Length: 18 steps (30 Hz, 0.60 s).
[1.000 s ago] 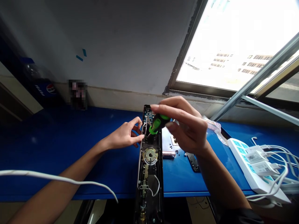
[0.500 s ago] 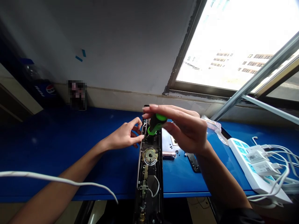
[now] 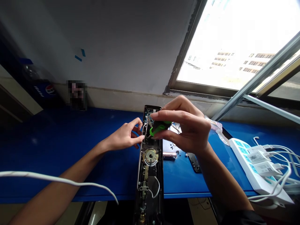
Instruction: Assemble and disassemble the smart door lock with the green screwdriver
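Head view: right hand (image 3: 187, 126) pinches green-and-black screwdriver (image 3: 161, 126), its shaft slanting down-left over long black open casing (image 3: 152, 146); half-curled left hand (image 3: 125, 135) touches the edge.

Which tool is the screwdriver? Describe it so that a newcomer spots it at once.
Over the near edge of the blue table juts a long, open black case. Above its far half, the right hand holds the screwdriver. It is black and bright green, unlike the white wires and metal disc in the case.

The black housing (image 3: 153, 145) is cut off below.
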Tool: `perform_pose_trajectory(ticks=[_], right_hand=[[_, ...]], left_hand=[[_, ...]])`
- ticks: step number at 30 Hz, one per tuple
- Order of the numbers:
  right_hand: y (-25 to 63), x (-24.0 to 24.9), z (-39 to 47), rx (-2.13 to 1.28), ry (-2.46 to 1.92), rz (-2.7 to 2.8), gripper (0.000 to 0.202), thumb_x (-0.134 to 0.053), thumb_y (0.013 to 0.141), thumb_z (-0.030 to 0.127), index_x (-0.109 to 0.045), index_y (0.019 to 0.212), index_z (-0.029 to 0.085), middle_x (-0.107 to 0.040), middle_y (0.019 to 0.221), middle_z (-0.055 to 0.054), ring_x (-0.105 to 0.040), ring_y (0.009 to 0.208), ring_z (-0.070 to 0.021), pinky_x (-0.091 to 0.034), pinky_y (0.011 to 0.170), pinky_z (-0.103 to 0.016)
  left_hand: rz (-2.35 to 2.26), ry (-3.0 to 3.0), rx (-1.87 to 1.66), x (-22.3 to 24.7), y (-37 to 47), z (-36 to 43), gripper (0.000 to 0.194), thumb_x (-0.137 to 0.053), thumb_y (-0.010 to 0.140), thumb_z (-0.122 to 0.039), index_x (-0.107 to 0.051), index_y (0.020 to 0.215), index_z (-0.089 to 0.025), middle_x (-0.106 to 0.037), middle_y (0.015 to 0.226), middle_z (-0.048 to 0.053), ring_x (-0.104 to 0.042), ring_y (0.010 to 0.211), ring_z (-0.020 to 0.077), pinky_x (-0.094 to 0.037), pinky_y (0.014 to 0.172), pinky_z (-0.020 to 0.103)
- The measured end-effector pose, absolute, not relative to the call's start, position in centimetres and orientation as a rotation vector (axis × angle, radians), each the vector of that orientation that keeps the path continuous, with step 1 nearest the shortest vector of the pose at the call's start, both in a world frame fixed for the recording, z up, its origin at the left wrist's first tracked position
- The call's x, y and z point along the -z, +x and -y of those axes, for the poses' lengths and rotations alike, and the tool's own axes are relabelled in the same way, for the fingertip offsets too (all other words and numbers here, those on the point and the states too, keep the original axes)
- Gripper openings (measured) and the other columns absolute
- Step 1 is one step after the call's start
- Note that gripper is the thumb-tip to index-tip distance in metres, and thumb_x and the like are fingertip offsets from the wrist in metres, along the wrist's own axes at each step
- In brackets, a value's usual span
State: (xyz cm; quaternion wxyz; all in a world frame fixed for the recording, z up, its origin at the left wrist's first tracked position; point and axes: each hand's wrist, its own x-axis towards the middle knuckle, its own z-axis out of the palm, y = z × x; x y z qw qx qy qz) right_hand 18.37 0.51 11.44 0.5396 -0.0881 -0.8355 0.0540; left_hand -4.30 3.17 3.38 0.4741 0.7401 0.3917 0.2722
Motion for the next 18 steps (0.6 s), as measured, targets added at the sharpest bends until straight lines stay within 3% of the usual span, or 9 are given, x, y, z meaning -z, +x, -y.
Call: perform_pose_trajectory(ticks=[2,4,7,9,11,13,15,17,18], right_hand=[[18.42,-11.44,-0.45,-0.101,-0.270,1.989,0.041,-0.084,0.086,0.033,-0.076,0.126,0.027,-0.066,0.099,-0.005,-0.065,0.084,-0.0158,-0.061,0.066,-0.030],[18.45,-11.52,-0.33,-0.173,-0.263,2.072,0.040,-0.067,0.099,0.025,-0.068,0.139,0.028,-0.069,0.120,-0.008,-0.070,0.102,-0.0194,-0.064,0.081,-0.036],[18.38,-11.55,-0.30,-0.278,-0.166,2.148,0.053,-0.056,0.101,0.012,-0.055,0.152,0.029,-0.068,0.139,-0.009,-0.070,0.119,-0.0227,-0.062,0.097,-0.042],[18.33,-11.45,-0.39,-0.214,-0.157,2.083,0.051,-0.071,0.096,0.019,-0.063,0.144,0.030,-0.074,0.121,-0.006,-0.074,0.102,-0.0201,-0.065,0.085,-0.036],[18.35,-11.36,-0.44,-0.089,-0.230,1.993,0.045,-0.085,0.085,0.031,-0.074,0.128,0.030,-0.071,0.098,-0.003,-0.069,0.082,-0.0165,-0.063,0.068,-0.031],[18.42,-11.38,-0.40,-0.048,-0.287,1.981,0.038,-0.084,0.086,0.036,-0.077,0.123,0.029,-0.067,0.095,-0.004,-0.066,0.082,-0.0164,-0.062,0.067,-0.032],[18.45,-11.47,-0.32,-0.150,-0.265,2.065,0.037,-0.067,0.099,0.026,-0.069,0.136,0.026,-0.070,0.114,-0.009,-0.069,0.102,-0.0205,-0.064,0.083,-0.038],[18.39,-11.52,-0.29,-0.289,-0.186,2.139,0.048,-0.054,0.102,0.013,-0.058,0.149,0.025,-0.069,0.133,-0.011,-0.068,0.120,-0.0233,-0.062,0.096,-0.042],[18.32,-11.50,-0.30,-0.312,-0.142,2.138,0.051,-0.055,0.101,0.011,-0.056,0.150,0.025,-0.070,0.134,-0.011,-0.069,0.120,-0.0232,-0.063,0.096,-0.041]], left_hand=[[-0.958,1.807,-0.670,-3.38,-4.27,-3.18,0.039,-0.072,0.088,-0.035,-0.049,0.117,-0.023,-0.070,0.096,0.002,-0.077,0.074,0.0227,-0.068,0.065,0.039],[-0.951,1.799,-0.684,-3.30,-4.23,-3.21,0.039,-0.071,0.089,-0.035,-0.048,0.119,-0.023,-0.070,0.095,0.001,-0.077,0.073,0.0223,-0.068,0.066,0.040],[-0.950,1.793,-0.684,-3.19,-4.20,-3.29,0.037,-0.070,0.089,-0.035,-0.049,0.116,-0.023,-0.071,0.096,0.001,-0.077,0.071,0.0219,-0.068,0.066,0.040],[-0.953,1.795,-0.676,-3.21,-4.19,-3.32,0.035,-0.071,0.088,-0.035,-0.050,0.113,-0.023,-0.071,0.097,0.002,-0.077,0.071,0.0220,-0.067,0.065,0.039],[-0.949,1.792,-0.675,-3.30,-4.17,-3.31,0.036,-0.072,0.087,-0.034,-0.050,0.114,-0.024,-0.070,0.097,0.002,-0.076,0.071,0.0220,-0.067,0.065,0.039],[-0.951,1.786,-0.673,-3.37,-4.15,-3.28,0.039,-0.072,0.087,-0.034,-0.050,0.117,-0.024,-0.070,0.098,0.002,-0.077,0.072,0.0222,-0.067,0.066,0.039],[-0.956,1.786,-0.676,-3.41,-4.14,-3.24,0.039,-0.071,0.088,-0.034,-0.050,0.119,-0.024,-0.070,0.098,0.002,-0.077,0.075,0.0232,-0.068,0.067,0.040],[-0.961,1.789,-0.674,-3.45,-4.15,-3.20,0.036,-0.070,0.089,-0.035,-0.050,0.116,-0.023,-0.070,0.097,0.002,-0.077,0.077,0.0234,-0.068,0.068,0.040],[-0.963,1.790,-0.673,-3.47,-4.16,-3.19,0.034,-0.071,0.089,-0.035,-0.051,0.114,-0.023,-0.069,0.096,0.001,-0.077,0.077,0.0232,-0.068,0.068,0.039]])
